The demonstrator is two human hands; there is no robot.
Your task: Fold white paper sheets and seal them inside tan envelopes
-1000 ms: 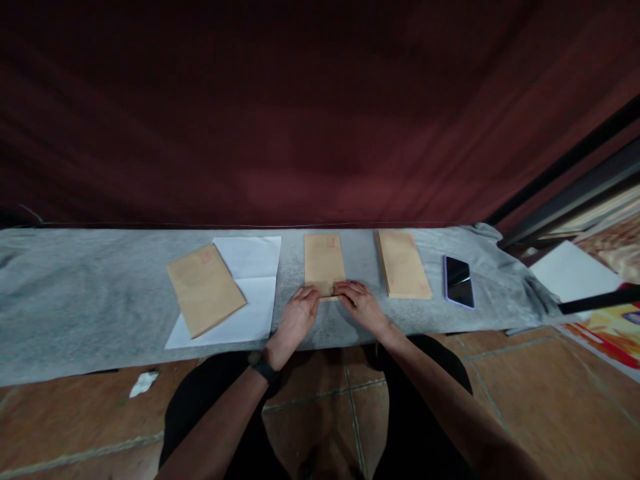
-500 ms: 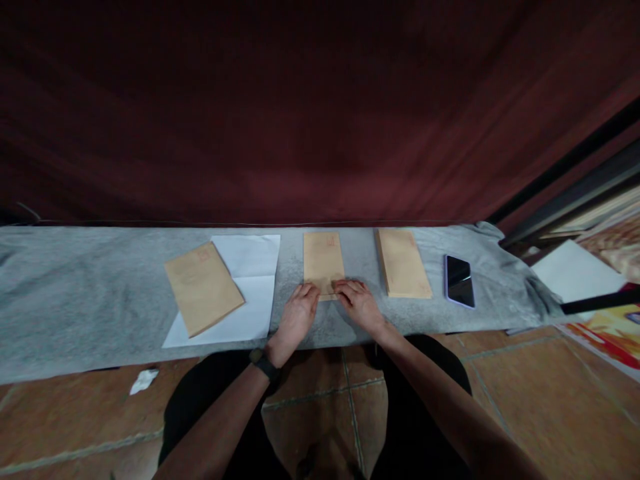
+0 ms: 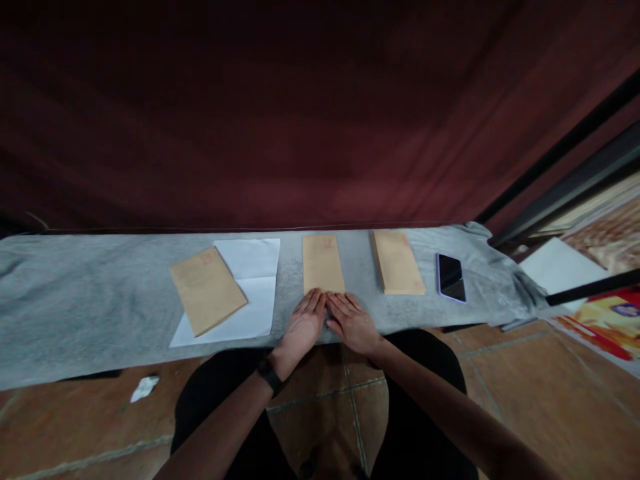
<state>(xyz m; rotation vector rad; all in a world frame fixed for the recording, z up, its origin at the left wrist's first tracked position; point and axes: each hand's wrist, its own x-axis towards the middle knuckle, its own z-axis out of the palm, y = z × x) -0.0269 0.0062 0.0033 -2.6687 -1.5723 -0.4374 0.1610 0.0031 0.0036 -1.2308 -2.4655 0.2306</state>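
A brown paper envelope [image 3: 322,263] with a small red printed mark lies flat on the grey cloth in front of me. My left hand [image 3: 309,317] rests on its near edge with the fingers stretched out flat. Beside it, fingertips almost meeting, my right hand [image 3: 352,319] lies flat on the same edge, its thumb apart from the fingers. The near end of the envelope is hidden under the fingers. Neither hand grips anything.
On the left, brown envelopes [image 3: 209,291] lie at a slant on a creased white sheet [image 3: 256,260]. A stack of brown envelopes [image 3: 399,263] stands to the right, then a phone [image 3: 451,277]. The grey cloth [image 3: 100,293] covers the narrow surface before a dark red curtain [image 3: 300,133].
Both hands have moved closer together and slightly nearer to me. Their fingers were bent at the envelope's near end and now lie flat along it. The view has shifted a little.
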